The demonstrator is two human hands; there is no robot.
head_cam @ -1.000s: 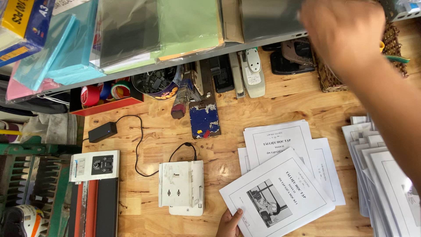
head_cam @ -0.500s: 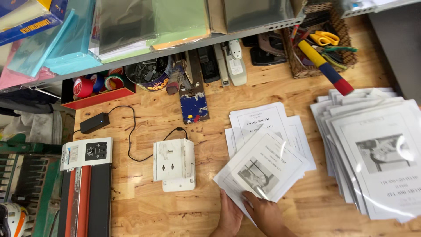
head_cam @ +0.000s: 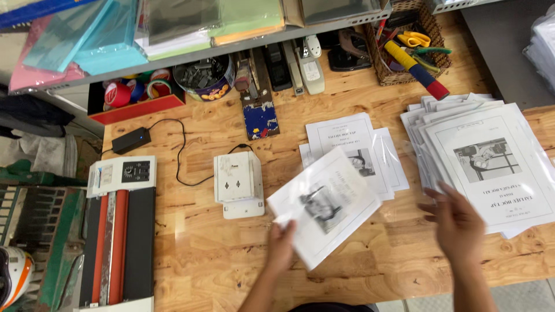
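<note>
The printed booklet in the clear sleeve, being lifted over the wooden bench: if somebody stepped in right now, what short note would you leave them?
Left hand: grips the white printed booklet in a clear plastic sleeve by its lower left edge, tilted above the wooden bench.
Right hand: open, empty, at the near edge of the fanned stack of similar booklets.
Small pile of booklets lies behind the lifted one.
Done: two piles laid out.
Left: the held booklet is not yet set down.

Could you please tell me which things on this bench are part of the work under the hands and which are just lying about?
In use: printed sheet in left hand; right hand; fanned stack of sheets; middle pile of sheets.

Lying about: laminator, white socket box, wicker basket, staplers, tape rolls.
</note>
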